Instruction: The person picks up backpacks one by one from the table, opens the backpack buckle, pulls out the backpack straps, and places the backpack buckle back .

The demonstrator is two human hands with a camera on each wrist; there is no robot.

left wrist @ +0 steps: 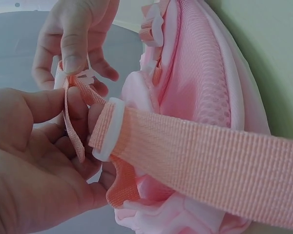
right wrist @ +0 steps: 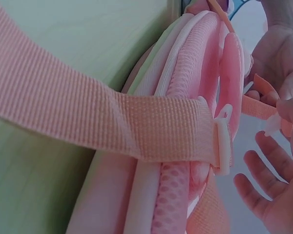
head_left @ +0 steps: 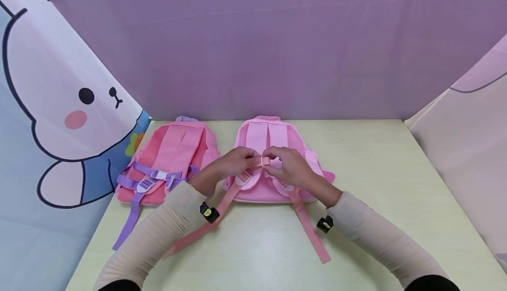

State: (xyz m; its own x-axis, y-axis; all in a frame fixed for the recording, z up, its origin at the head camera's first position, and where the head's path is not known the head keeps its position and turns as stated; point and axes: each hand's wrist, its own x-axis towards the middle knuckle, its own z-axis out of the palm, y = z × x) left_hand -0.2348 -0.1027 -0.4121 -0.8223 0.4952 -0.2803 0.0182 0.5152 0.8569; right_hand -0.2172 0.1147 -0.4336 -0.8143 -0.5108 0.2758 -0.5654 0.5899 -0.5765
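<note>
A pink backpack (head_left: 259,194) rests on the table with its shoulder straps toward me. In front of it my two hands meet at a narrow peach strap with a white plastic buckle (head_left: 264,161). Thumb and fingers of my left hand (head_left: 237,162) pinch the peach webbing (left wrist: 74,129), whose loose end hangs down in the left wrist view. My right hand (head_left: 292,167) pinches the white buckle from the other side; its pronged part (right wrist: 272,125) pokes out below the thumb in the right wrist view, while the other fingers spread loosely. My fingers partly hide the buckle.
To the left lies a coral backpack (head_left: 178,143) with purple straps (head_left: 132,216) and white buckles. Two long peach strap tails (head_left: 310,229) trail from the pink backpack across the pale table (head_left: 380,172). A purple curtain (head_left: 277,49) hangs behind.
</note>
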